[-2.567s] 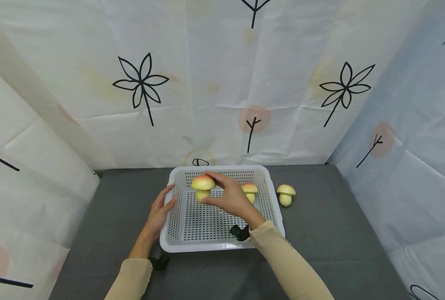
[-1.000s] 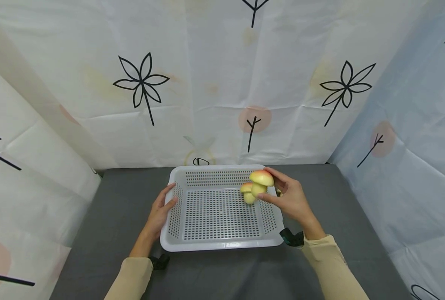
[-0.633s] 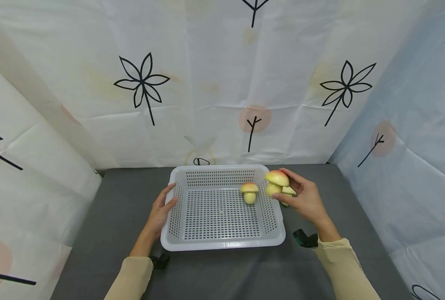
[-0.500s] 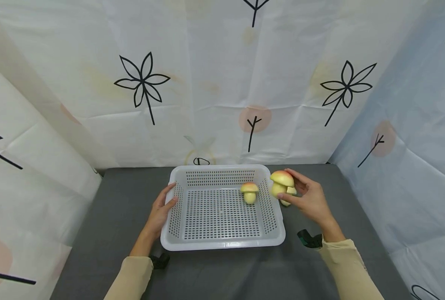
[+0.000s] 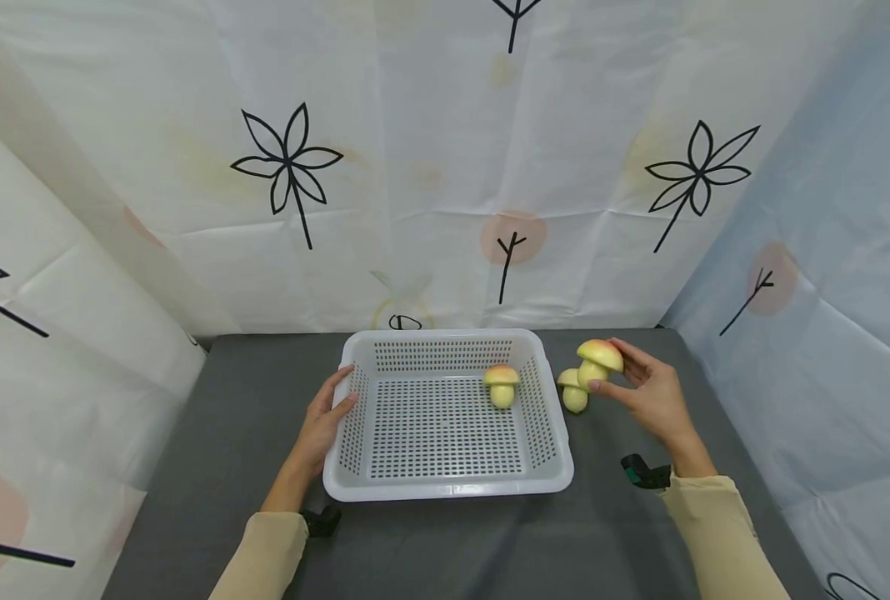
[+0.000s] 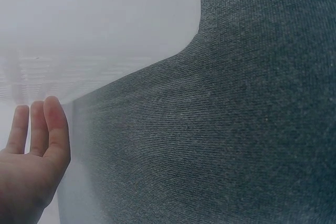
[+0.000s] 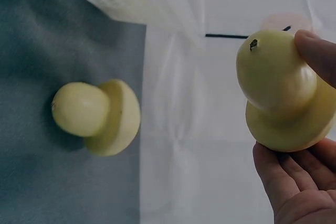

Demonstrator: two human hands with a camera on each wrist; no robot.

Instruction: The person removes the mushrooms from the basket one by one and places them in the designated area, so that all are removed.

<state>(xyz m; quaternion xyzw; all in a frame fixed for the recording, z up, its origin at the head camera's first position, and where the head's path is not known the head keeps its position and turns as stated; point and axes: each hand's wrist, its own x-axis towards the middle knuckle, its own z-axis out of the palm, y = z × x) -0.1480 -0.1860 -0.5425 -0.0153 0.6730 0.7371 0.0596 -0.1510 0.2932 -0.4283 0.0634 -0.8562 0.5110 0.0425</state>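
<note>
A yellow toy mushroom with a reddish cap top is held by my right hand, between the thumb and fingers, to the right of the white basket. In the right wrist view the stem end of this held mushroom faces the camera. A second toy mushroom lies on the table just below and left of it, partly overlapped in the head view. Inside the white perforated basket stands a third toy mushroom. My left hand holds the basket's left rim, with several fingers along its outer side.
The dark grey cloth-covered table carries the basket near its far edge. A printed white curtain rises right behind it, with more curtain on both sides. Black wrist straps sit at the sleeve cuffs.
My right hand has carried the mushroom from over the basket rightward past its right rim and beyond the mushroom on the table. My left hand stays at the rim.
</note>
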